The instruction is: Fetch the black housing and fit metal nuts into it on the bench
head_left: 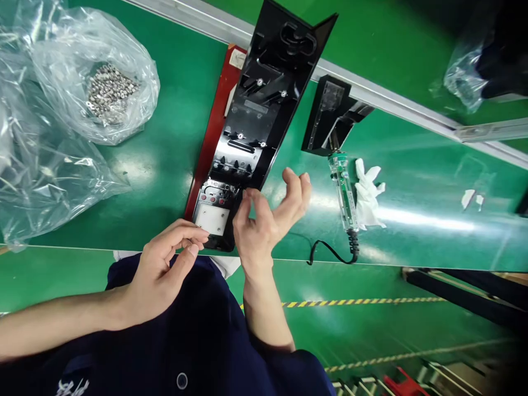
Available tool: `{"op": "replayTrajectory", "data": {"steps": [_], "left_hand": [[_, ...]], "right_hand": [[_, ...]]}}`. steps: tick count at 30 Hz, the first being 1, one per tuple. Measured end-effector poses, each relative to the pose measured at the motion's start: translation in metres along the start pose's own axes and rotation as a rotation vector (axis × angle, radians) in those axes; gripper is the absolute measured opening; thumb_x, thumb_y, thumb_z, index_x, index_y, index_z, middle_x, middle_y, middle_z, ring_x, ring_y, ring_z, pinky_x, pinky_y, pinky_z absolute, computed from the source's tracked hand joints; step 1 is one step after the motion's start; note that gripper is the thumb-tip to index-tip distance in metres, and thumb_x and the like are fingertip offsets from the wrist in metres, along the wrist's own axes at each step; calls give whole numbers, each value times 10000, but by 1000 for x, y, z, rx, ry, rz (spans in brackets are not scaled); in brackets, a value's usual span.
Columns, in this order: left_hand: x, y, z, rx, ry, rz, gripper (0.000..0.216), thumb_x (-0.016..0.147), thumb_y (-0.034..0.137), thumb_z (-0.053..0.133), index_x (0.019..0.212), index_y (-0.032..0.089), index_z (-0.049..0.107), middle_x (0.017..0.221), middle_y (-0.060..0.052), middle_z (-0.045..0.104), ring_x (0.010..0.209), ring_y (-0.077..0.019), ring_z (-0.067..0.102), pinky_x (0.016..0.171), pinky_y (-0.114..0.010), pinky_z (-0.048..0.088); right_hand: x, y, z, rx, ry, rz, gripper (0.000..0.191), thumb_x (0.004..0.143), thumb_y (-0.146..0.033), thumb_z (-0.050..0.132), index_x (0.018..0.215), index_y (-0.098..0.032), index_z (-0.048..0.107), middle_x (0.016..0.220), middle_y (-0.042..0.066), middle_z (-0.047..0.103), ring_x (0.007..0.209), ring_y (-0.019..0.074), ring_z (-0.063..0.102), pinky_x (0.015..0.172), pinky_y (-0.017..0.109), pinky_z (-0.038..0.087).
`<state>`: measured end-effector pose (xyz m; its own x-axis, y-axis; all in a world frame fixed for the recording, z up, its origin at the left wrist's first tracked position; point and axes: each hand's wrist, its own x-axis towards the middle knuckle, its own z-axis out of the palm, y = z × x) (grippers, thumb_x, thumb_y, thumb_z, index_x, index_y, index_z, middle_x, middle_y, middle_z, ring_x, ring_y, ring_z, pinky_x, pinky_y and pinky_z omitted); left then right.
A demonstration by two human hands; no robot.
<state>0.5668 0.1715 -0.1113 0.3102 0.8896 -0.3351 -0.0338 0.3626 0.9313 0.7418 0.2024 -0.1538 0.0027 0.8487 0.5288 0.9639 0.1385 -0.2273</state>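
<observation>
At the near end of the long black plastic panel (pixel 258 104) lying on the green surface (pixel 165 137), the left hand (pixel 165 269) pinches loosely, nothing visible between its fingers, while the right hand (pixel 268 220) touches the panel's edge with fingers spread, empty.

No readable text, white embroidery on dark uniform (pixel 198 341) too cut off to read

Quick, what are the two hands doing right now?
Left hand: grip pinched at the black panel, whether holding anything cannot be told.
Right hand: open, thumb touching the panel.
</observation>
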Motion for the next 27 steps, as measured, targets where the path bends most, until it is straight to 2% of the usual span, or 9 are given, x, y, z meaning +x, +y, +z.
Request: {"op": "replayTrajectory", "data": {"steps": [5, 10, 15, 18, 20, 22, 23, 25, 27], "left_hand": [[1, 1, -3, 43, -21, 61, 172, 948, 120, 454, 1023, 172, 599, 983, -36, 558, 848, -79, 557, 745, -155, 461], [3, 1, -5, 40, -38, 56, 187, 946, 107, 454, 1038, 182, 598, 998, -37, 559, 857, -83, 560, 766, -156, 466], [3, 1, -5, 58, -35, 55, 191, 950, 110, 450, 1045, 191, 595, 1000, -36, 557, 871, -85, 555, 765, -155, 460], [1, 1, -6, 88, -27, 74, 196, 950, 108, 448, 1053, 189, 593, 1004, -43, 558, 872, -91, 552, 758, -164, 457], [-1, 1, -6, 105, -38, 87, 210, 948, 103, 444, 1070, 198, 587, 1005, -42, 558, 888, -93, 553, 771, -171, 455], [-4, 3, -5, 99, -123, 106, 221, 942, 92, 438, 1071, 201, 581, 993, -37, 563, 902, -92, 559, 788, -174, 453], [-6, 4, -4, 88, -207, 113, 219, 937, 89, 439, 1063, 197, 581, 989, -36, 572, 916, -92, 563, 808, -175, 451], [-9, 5, 3, 80, -467, 90, 207, 927, 109, 448, 1059, 171, 594, 1004, -50, 597, 955, -106, 575, 863, -181, 447], [-13, 3, 13, 98, -782, -1, 212, 909, 150, 477, 1065, 127, 618, 1051, -85, 616, 1016, -146, 578, 930, -205, 433]], "right_hand": [[2, 2, 12, -74, -104, 31, 173, 894, -100, 503, 782, -73, 631, 1365, 127, 327, 1294, 392, 262, 1013, 620, 294], [0, 5, 12, -24, -143, 61, 222, 922, -143, 493, 771, -86, 647, 1381, 102, 312, 1318, 369, 233, 1035, 603, 285], [-2, 5, 12, -1, -121, 72, 217, 933, -166, 511, 802, -91, 667, 1373, 117, 326, 1306, 383, 250, 1007, 624, 293], [-3, -2, -3, 57, -71, 68, 137, 916, -158, 578, 823, -101, 661, 1360, 102, 348, 1301, 364, 271, 1019, 618, 293], [-9, -4, -18, 103, 9, 63, 61, 883, -112, 622, 827, -100, 642, 1308, 102, 405, 1273, 343, 321, 1018, 606, 312], [-23, 0, -29, 185, 145, 116, 30, 853, -64, 632, 846, -93, 633, 1174, 111, 498, 1183, 291, 434, 998, 525, 391], [-33, 5, -33, 275, 222, 226, 30, 848, -62, 634, 857, -91, 634, 1081, 107, 537, 1100, 243, 501, 964, 440, 446], [-52, 20, -33, 543, 340, 576, 77, 869, -145, 647, 915, -85, 632, 907, 90, 566, 884, 154, 583, 801, 269, 518], [-66, 41, -26, 767, 368, 893, 314, 894, -326, 657, 1042, -60, 579, 810, 86, 560, 711, 129, 588, 621, 213, 518]]}}
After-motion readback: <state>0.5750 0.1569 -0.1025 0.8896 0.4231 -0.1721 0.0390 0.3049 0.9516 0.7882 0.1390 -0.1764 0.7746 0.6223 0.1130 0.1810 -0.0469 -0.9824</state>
